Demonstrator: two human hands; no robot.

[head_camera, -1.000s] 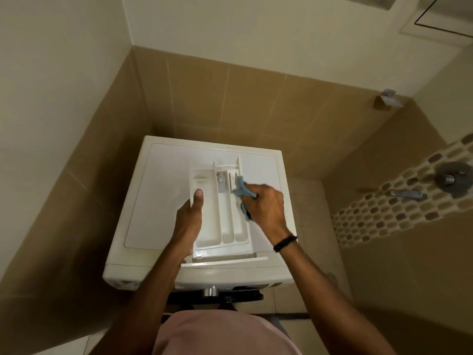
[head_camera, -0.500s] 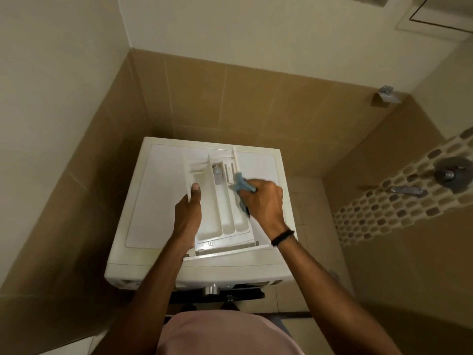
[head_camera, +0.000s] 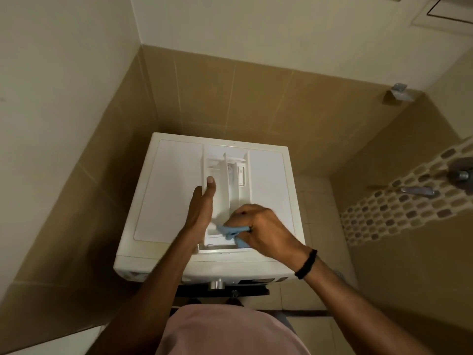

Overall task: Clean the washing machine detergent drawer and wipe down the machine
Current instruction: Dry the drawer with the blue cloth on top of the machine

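Detergent drawer (head_camera: 221,198) is out of its slot and lying flat on top of the washing machine (head_camera: 174,190), long side running away from me.

Head view, the only one I've got: my left hand (head_camera: 201,211) has its grip on the drawer's left wall, thumb hooked over the edge and fingers down the outside. My right hand (head_camera: 261,229) is bunched tight around a blue cloth (head_camera: 231,230), pushed into the near end of the drawer.

I'd say this is the wiping-out-the-compartments step. To do it right, I reckon the left hand needs to pin the drawer firmly so it doesn't skate on the smooth lid. A cloth corner over one fingertip should reach along the dividers and into the far corners, where gunk usually sits.

Writing-wise, nothing readable. The front panel by the knob (head_camera: 216,285) has some marks, but they're way too small and blurry.
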